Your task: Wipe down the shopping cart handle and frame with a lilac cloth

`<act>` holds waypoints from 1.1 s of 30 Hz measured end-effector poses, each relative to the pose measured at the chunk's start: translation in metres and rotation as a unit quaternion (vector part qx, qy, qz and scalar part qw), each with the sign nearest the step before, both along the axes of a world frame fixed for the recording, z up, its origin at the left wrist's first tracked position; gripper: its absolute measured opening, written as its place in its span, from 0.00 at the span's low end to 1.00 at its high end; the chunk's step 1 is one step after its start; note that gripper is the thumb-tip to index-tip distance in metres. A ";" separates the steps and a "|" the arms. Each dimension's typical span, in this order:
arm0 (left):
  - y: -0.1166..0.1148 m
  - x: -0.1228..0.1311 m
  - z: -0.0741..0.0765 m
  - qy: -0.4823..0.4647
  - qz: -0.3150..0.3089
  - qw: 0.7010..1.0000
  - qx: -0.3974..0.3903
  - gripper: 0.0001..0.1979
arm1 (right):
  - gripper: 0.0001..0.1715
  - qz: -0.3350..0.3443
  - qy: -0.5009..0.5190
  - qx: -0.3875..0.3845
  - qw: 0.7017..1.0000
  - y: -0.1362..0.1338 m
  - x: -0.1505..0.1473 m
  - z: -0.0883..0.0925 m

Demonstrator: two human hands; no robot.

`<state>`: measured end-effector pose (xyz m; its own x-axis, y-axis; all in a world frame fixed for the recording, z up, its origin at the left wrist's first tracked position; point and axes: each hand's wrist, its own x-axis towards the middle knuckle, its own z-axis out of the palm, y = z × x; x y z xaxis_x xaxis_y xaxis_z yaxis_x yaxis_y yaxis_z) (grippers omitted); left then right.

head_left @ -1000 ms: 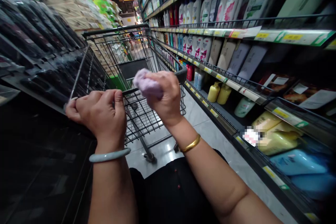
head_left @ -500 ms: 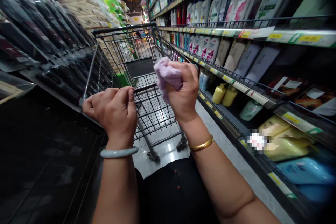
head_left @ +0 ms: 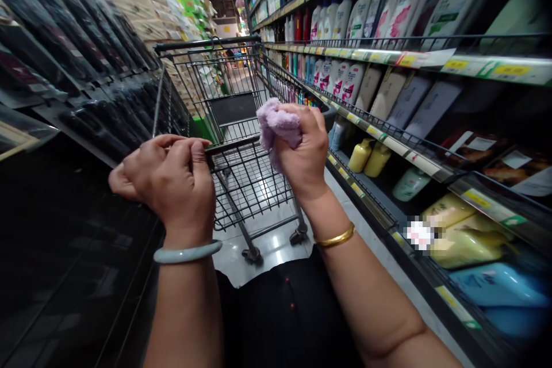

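My left hand (head_left: 175,181), a pale bangle on its wrist, is closed at the left end of the near bar of a black wire shopping cart (head_left: 239,109). The fingers curl over and hide that part of the bar. In my right hand (head_left: 304,149), above a gold bangle, a crumpled lilac cloth (head_left: 278,123) is clenched, its loose end hanging beside the bar. Behind the right knuckles shows the cart's dark corner. Between the hands, the cart's wire basket shows the floor through its mesh.
On the right, a shelf rack (head_left: 388,138) of shampoo bottles runs down the aisle, with yellow pump bottles (head_left: 368,158) low down. At left hang dark packaged goods (head_left: 107,40) above a black cabinet (head_left: 64,247). Pale tiled floor (head_left: 276,247) lies under the cart.
My left hand has shifted left and slightly nearer, uncovering more of the bar. The right hand with the cloth has moved slightly right and down. The view has shifted a little.
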<state>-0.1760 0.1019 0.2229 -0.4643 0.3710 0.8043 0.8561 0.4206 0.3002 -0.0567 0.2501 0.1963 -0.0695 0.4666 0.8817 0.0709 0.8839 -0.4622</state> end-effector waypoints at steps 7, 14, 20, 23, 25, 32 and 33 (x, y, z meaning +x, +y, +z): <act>0.006 -0.003 -0.003 -0.001 0.024 0.999 -0.037 0.21 | 0.17 0.049 -0.089 0.083 0.991 -0.039 -0.018 0.001; 0.011 0.015 -0.004 0.022 -0.044 0.999 -0.015 0.21 | 0.14 -0.001 0.052 0.019 0.998 -0.012 -0.001 0.005; 0.014 0.019 -0.009 0.054 -0.060 0.996 -0.025 0.17 | 0.16 0.045 -0.064 0.089 0.993 -0.043 -0.008 0.007; 0.012 0.020 -0.008 0.049 -0.090 0.994 -0.023 0.17 | 0.14 0.030 0.016 0.094 0.995 -0.021 -0.001 0.004; 0.012 0.023 -0.006 0.033 -0.100 0.994 -0.020 0.18 | 0.13 -0.001 0.092 0.076 0.993 0.000 0.007 0.001; 0.024 0.024 -0.010 0.018 -0.095 0.995 0.001 0.17 | 0.13 0.012 0.027 0.099 0.995 -0.020 0.003 -0.015; 0.025 0.022 -0.011 0.024 -0.099 0.995 0.006 0.16 | 0.14 0.027 -0.011 0.119 0.992 -0.026 0.001 -0.019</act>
